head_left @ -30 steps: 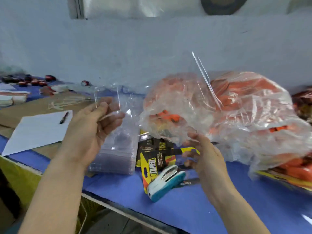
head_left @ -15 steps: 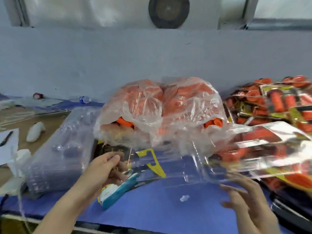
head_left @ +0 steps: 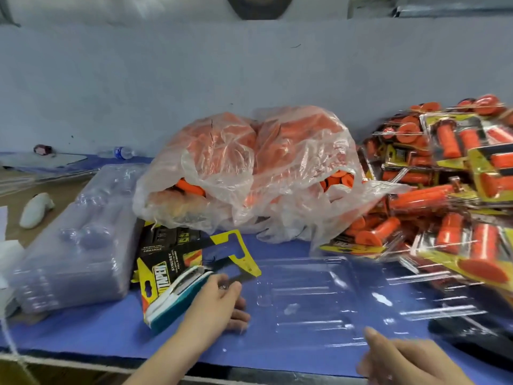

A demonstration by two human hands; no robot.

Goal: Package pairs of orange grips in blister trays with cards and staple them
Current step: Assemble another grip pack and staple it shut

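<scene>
The clear blister tray [head_left: 319, 295] lies flat on the blue table [head_left: 83, 329], in front of the bag of orange grips [head_left: 249, 173]. The left hand [head_left: 219, 304] sits at its left edge by the stapler [head_left: 180, 293], fingers bent (I cannot tell if they pinch it). The blurry right hand [head_left: 402, 359] is near its front edge, fingers loose, holding nothing.

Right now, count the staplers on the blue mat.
1. The white-and-teal stapler lies on the yellow-and-black cards, just left of the left hand. Another could hide under the bag of orange grips.
</scene>
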